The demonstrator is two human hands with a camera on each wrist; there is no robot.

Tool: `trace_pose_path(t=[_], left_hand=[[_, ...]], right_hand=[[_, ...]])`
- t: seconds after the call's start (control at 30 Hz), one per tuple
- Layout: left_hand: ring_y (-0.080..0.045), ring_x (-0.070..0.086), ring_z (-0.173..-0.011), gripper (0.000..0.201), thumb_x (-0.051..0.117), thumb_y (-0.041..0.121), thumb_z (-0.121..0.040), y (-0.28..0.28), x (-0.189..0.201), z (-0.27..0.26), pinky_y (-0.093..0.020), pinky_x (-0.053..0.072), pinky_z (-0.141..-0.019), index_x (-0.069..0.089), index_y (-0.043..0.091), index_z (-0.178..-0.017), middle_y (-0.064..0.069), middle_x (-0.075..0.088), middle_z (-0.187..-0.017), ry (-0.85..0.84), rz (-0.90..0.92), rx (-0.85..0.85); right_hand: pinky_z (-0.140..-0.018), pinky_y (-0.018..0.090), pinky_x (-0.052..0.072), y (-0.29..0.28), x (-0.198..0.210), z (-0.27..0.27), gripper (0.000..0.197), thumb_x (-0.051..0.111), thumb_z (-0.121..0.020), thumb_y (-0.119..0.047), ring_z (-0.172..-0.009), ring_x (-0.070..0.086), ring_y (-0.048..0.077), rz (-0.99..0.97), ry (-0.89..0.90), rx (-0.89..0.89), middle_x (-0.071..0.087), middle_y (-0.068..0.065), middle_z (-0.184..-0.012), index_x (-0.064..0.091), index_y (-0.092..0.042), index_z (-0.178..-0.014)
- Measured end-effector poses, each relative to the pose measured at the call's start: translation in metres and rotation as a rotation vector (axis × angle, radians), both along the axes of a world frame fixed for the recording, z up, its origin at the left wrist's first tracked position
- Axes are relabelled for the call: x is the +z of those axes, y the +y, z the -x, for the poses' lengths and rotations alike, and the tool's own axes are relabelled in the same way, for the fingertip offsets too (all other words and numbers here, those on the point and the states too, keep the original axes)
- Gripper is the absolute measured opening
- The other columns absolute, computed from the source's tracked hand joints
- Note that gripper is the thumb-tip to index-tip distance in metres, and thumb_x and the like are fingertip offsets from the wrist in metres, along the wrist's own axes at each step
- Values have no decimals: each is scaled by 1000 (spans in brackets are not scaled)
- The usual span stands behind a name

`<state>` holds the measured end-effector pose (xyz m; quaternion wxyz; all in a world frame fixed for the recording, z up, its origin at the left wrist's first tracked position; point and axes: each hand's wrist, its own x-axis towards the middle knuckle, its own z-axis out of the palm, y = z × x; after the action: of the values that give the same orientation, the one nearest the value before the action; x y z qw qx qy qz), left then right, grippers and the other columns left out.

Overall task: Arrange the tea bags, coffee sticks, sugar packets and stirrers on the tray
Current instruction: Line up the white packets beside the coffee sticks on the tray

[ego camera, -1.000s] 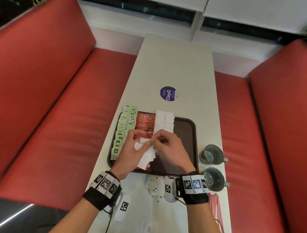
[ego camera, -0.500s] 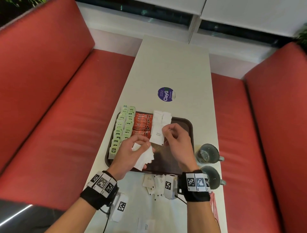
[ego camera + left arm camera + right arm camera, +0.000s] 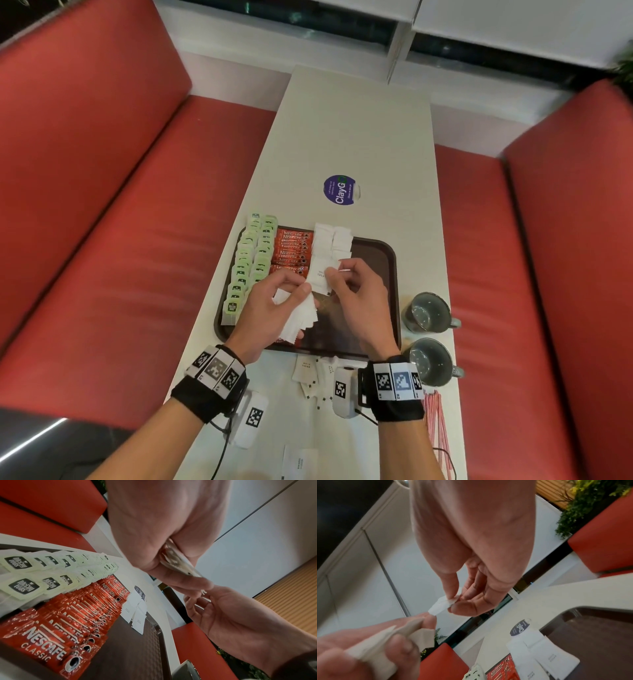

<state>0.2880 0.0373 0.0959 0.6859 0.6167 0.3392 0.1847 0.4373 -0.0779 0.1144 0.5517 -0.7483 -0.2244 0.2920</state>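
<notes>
Pinched in right hand (image 3: 356, 294): one sugar packet (image 3: 320, 275); left hand (image 3: 274, 308) clutches sugar packets (image 3: 298, 317).

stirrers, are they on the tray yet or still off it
Off it: the red-striped stirrers lie on the table near the mugs, outside the tray.

My head camera looks steeply down from above the near end of the counter (image 3: 356, 137), taking in the whole tray (image 3: 387, 274). Each wrist camera sits low and close beside its own hand, angled up across the tray. All three share the tray's far rows and both hands.
</notes>
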Motion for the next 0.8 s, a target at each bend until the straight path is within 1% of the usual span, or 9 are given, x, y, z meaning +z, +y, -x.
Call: trace_pose_path(t=[0.03,0.1,0.2,0.3,0.37,0.43,0.5,0.63,0.8], left_hand=[[-27,76,-95,17,74,31,-102,0,0,-1,-43,66,-59,71,17,-111,-15,74,-108,-6,11,13],[-15,74,-93,11,74,26,-102,1,-3,-1,-27,63,-61,72,16,-105,-11,73,-106,-7,-34,43],[-8,70,-95,7,74,23,-102,1,-5,-2,-15,56,-67,72,16,-101,-7,73,-104,7,-84,52],[-1,70,-89,8,73,17,-103,-1,-3,-4,-10,54,-62,72,10,-107,-10,72,-106,28,-73,70],[1,71,-89,10,74,19,-102,1,-2,-4,-15,58,-63,73,12,-110,-6,73,-109,35,-64,86],[0,69,-101,12,75,29,-101,5,-5,-4,-28,62,-83,78,24,-112,7,76,-111,50,-100,27],[-1,68,-112,15,76,33,-100,8,-7,-4,-29,53,-100,80,29,-114,14,78,-113,67,-128,-64],[-8,70,-110,12,77,34,-100,15,-8,-5,-26,49,-99,82,26,-107,9,79,-106,69,-150,-150],[-12,71,-102,19,72,42,-103,24,-12,0,-40,54,-99,83,27,-101,9,79,-98,124,-207,-168]], right_hand=[[-84,44,67,-1,-2,2,18,75,-104,-29,-87,81,25,-14,68,1,83,1,-96,70,-19,-118],[-89,50,67,-3,-6,6,23,81,-101,-25,-90,80,34,-49,164,-17,82,9,-97,72,-14,-118],[-90,51,67,-6,-11,9,21,86,-95,-19,-81,78,31,-101,263,-73,80,17,-93,77,-8,-110],[-80,35,64,-7,-12,10,14,88,-94,-23,-77,76,19,-81,132,-108,81,6,-86,80,-14,-99],[-77,25,61,-7,-9,10,12,86,-96,-27,-81,75,11,-17,-111,-103,79,-5,-85,76,-21,-91],[-79,27,61,-6,-8,12,18,81,-99,-31,-87,74,11,2,-275,-15,75,-9,-87,69,-25,-88],[-84,34,64,-4,-12,16,20,77,-102,-37,-96,74,12,7,-341,126,73,-10,-97,63,-26,-92],[-87,42,64,-5,-22,19,18,76,-102,-37,-105,74,12,36,-312,194,74,-12,-106,60,-31,-99],[-96,37,63,-14,-21,14,15,83,-95,-26,-106,74,11,14,-207,195,76,-14,-112,76,-33,-106]])
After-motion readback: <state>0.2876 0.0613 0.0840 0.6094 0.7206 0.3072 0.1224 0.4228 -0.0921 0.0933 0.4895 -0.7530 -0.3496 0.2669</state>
